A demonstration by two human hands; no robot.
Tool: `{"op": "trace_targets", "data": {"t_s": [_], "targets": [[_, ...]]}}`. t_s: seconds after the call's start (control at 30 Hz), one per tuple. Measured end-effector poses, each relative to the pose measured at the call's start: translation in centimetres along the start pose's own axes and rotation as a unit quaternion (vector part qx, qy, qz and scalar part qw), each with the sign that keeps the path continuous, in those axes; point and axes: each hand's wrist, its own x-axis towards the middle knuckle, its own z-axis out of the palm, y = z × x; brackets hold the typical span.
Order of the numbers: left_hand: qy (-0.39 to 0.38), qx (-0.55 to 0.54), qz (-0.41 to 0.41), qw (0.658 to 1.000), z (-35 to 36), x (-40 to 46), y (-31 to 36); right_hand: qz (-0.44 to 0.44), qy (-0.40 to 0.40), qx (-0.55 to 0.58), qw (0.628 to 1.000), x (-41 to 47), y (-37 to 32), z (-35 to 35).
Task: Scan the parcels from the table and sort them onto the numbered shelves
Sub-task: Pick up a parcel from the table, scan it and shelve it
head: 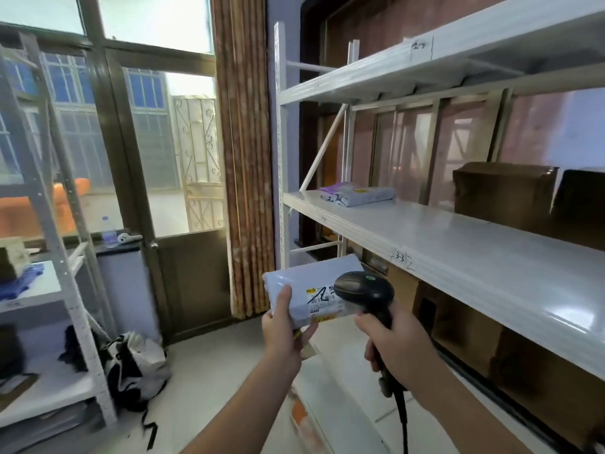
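I have my left hand (pixel 284 326) curled round the near left corner of a pale grey parcel (pixel 311 290): the thumb lies flat along its top face, pointing away from me, and the other fingers wrap underneath, one fingertip showing at the near edge just right of the thumb. The parcel stands out beyond my thumb tip and off to the right of it, its printed label (pixel 322 301) face up with a black pen stroke across it. My right hand (pixel 393 342) grips the handle of a black barcode scanner (pixel 365 290), fingers closed tight around the grip; I cannot tell whether the index finger presses the trigger. The scanner head sits above my right knuckles and overlaps the parcel's right end, right over the label. Its cable (pixel 402 417) hangs below my right wrist. Beyond both sets of fingers runs the white shelf (pixel 458 257) with a handwritten number on its front edge; farther back on it lie another soft grey parcel (pixel 357 194) and a brown carton (pixel 504 191).
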Motion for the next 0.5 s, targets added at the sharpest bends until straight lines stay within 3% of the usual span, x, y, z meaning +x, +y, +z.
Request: {"op": "trace_targets", "data": {"t_s": [0.33, 0.5], "targets": [[-0.02, 0.0, 0.087, 0.996, 4.5, 15.4, 10.1, -0.049, -0.023, -0.007, 0.999, 17.7, -4.5, 3.2], [-0.085, -0.005, 0.077, 0.993, 7.6, 24.0, 12.7, -0.053, 0.021, -0.002, 0.998, 24.3, -5.4, 4.9]]}}
